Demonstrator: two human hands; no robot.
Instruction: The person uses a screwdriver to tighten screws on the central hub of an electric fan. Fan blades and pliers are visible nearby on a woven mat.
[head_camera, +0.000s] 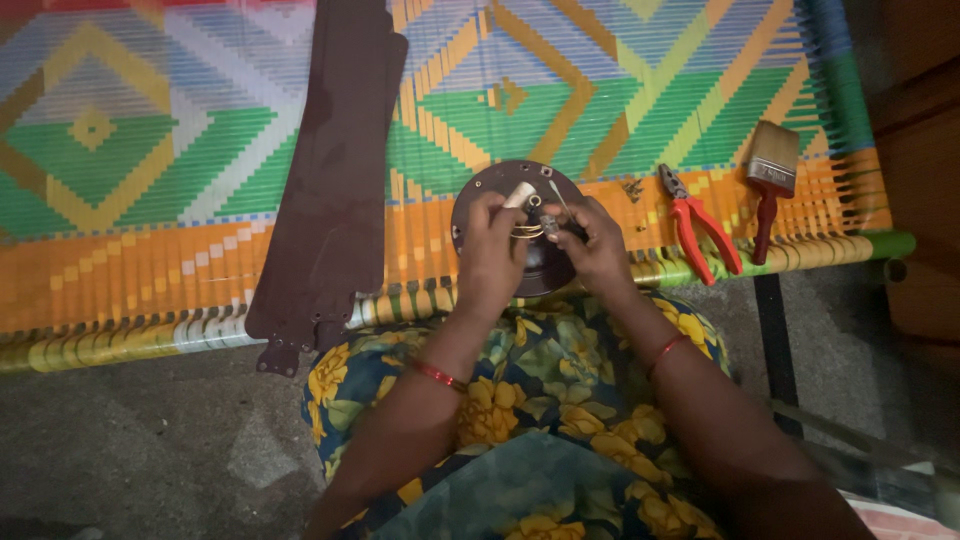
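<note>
On woven cot edge | both hands, left hand (490, 250) and right hand (598, 245), are gripping round dark metal fan motor (515, 228) | flat brown blades (335, 180) lying beside

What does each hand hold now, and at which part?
Both hands, left and right, are on the round fan motor, fingers at its centre wires. The exact grip cannot be told.

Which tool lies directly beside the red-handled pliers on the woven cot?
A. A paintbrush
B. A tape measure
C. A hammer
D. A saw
A. A paintbrush with a red handle and pale bristles lies just right of the red-handled pliers on the woven cot.
</note>
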